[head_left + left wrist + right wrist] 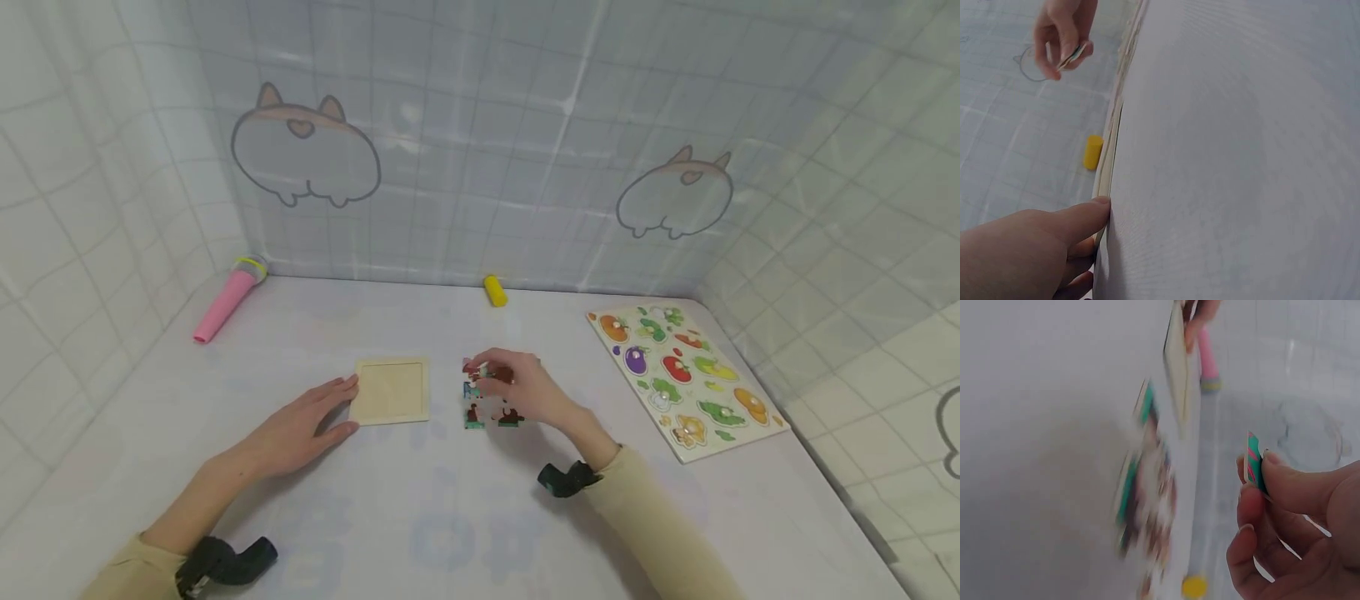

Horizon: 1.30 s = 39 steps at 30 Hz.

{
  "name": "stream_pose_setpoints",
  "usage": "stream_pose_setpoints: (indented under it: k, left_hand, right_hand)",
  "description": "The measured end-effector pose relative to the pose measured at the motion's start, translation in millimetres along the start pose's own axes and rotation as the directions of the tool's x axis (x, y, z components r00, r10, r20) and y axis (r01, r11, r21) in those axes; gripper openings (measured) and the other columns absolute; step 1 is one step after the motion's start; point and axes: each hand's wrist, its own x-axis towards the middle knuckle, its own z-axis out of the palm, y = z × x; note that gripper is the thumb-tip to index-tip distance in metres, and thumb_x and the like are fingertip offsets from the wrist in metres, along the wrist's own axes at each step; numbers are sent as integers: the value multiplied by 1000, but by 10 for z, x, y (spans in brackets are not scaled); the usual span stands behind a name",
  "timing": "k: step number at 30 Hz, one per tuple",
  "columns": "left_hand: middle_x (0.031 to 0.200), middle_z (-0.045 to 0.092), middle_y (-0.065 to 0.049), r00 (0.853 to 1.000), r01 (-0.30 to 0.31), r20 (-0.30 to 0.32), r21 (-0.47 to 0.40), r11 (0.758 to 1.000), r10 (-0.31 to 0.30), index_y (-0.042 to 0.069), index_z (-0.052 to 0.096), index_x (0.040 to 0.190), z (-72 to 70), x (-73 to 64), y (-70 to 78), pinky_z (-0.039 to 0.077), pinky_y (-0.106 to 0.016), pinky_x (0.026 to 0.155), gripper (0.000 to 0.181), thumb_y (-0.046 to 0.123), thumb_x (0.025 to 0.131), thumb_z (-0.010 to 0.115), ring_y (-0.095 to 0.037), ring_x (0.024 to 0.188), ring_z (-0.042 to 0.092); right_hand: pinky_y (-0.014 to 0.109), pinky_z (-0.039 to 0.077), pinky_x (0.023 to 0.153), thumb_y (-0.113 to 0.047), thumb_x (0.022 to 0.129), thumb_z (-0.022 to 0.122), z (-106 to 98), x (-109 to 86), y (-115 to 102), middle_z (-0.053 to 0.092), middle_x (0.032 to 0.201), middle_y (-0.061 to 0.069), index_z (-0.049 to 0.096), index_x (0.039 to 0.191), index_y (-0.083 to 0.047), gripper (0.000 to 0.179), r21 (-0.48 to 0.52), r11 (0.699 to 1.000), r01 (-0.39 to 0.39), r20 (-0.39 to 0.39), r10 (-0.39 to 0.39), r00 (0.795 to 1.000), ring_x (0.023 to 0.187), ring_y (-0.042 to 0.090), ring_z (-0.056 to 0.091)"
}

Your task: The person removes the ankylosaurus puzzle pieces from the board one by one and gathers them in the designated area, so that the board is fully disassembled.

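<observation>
My left hand (303, 429) rests at the left edge of a square, pale wooden puzzle tray (388, 422), its fingers fairly straight and touching the rim. The inside of the tray is bare wood. Between thumb and fingertips, my right hand (528, 390) pinches a small flat puzzle piece (1252, 464), green with pink stripes on the side that shows. It is held above several colourful puzzle pieces (474, 417) lying close together to the right of the tray. The hand covers part of that group, and the right wrist view blurs them.
A pink toy microphone (225, 307) lies at the back left. Near the back wall is a yellow cylinder (495, 291). On the right lies a vegetable puzzle board (686, 379). Tiled-pattern sheets (465, 150) enclose the white table surface (420, 533).
</observation>
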Motion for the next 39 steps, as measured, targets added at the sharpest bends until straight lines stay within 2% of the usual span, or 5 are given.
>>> stream_pose_setpoints:
  k: [5, 10, 24, 33, 39]
  left_hand:
    - [157, 39, -18, 1000, -3, 3, 1, 1000, 3, 0, 45, 148, -6, -3, -12, 32, -60, 114, 66, 40, 98, 62, -42, 144, 34]
    - [157, 39, -17, 1000, 10, 5, -6, 1000, -10, 1, 46, 148, -22, -19, -13, 32, -60, 114, 65, 38, 97, 64, -42, 144, 34]
    - [157, 39, -18, 1000, -17, -3, -8, 1000, 17, -2, 46, 146, -4, 11, -14, 31, -60, 114, 64, 38, 98, 63, -42, 144, 34]
    - [157, 39, -18, 1000, -16, 4, 1, 1000, 16, -2, 47, 146, -1, 21, -8, 31, -60, 114, 64, 37, 98, 62, -42, 143, 34]
    - [157, 39, -18, 1000, -16, 5, 0, 1000, 16, -1, 46, 146, -11, 16, -1, 31, -60, 114, 64, 38, 99, 62, -42, 144, 34]
  right_hand:
    - [27, 55, 80, -15, 95, 70, -286, -299, 299, 71, 101, 2, 68, 118, -7, 25, -15, 991, -133, -62, 132, 989, 88, 14, 64]
    - [29, 55, 81, -15, 94, 70, -409, -497, 464, 72, 101, 1, 71, 109, -11, 15, -23, 982, -186, -65, 185, 981, 88, 16, 65]
    - [27, 54, 80, -12, 93, 72, -440, -597, 585, 73, 103, 2, 75, 113, -8, 22, -48, 993, -108, 13, 108, 994, 87, 14, 63]
    - [25, 53, 76, -12, 88, 76, -380, -606, 623, 71, 91, -6, 75, 104, -14, 16, -80, 987, -138, -14, 137, 990, 82, 12, 62]
    - [24, 49, 71, -12, 88, 76, -357, -614, 671, 65, 91, -5, 74, 105, -14, 16, -111, 991, -73, -25, 71, 997, 79, 12, 57]
